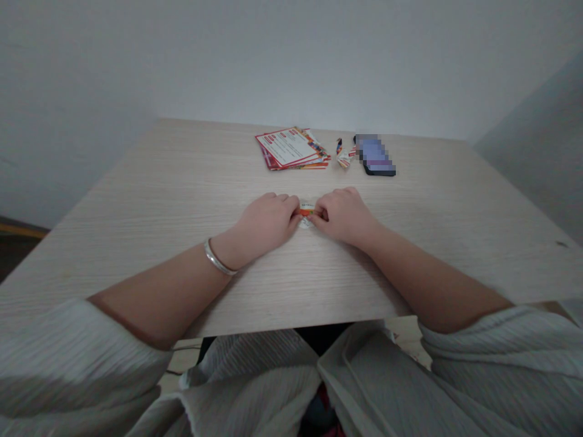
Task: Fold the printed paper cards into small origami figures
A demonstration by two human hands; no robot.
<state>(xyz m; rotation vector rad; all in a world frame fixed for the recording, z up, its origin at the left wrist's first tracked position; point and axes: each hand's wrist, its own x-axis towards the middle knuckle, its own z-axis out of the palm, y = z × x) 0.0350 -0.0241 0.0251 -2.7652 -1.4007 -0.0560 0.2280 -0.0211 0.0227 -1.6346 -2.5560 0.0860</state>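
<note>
Near the middle of the table, my left hand (268, 222) and my right hand (345, 213) meet over a small piece of printed paper (306, 212). It is white with an orange strip across it. My left fingers pinch its left end, and my right thumb and fingers pinch the right end. Both hands are closed, and the fingers hide the ends of the paper. The wrists rest low over the tabletop, and a silver bangle (217, 260) circles my left wrist.
Beyond my hands lies a loose stack of printed sheets (291, 147) with red borders. To its right sits a small folded or crumpled striped paper piece (343, 159), beside a dark phone (380, 162). The pale wooden table (182, 182) meets a wall at its far edge.
</note>
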